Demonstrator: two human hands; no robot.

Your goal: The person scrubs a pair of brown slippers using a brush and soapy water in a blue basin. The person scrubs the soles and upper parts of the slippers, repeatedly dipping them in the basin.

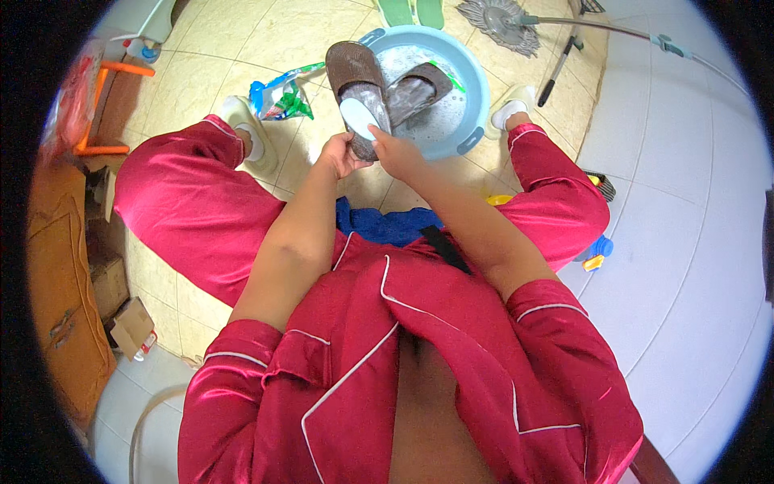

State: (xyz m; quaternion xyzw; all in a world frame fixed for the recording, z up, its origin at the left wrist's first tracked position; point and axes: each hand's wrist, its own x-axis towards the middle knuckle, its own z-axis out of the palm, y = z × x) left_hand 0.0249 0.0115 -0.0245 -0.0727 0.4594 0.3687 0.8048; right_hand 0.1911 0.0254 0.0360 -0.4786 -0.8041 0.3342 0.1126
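Observation:
My left hand (343,156) grips the heel end of a dark brown slipper (353,66), which is held toe-away at the left rim of a light blue basin (477,93). In my right hand (397,153) is a white oval scrub brush (355,118), pressed flat on the slipper's insole; its underside is hidden. White suds smear the insole around the brush. The second brown slipper (419,90) lies partly in the basin's foamy water, its toe toward the right.
A blue, white and green plastic packet (282,97) lies on the tiles left of the basin. Green slippers (411,11) and a grey mop head (501,24) sit beyond it. An orange-legged stool (105,149) and wooden cabinet (68,298) stand left. A white wall (677,161) rises right.

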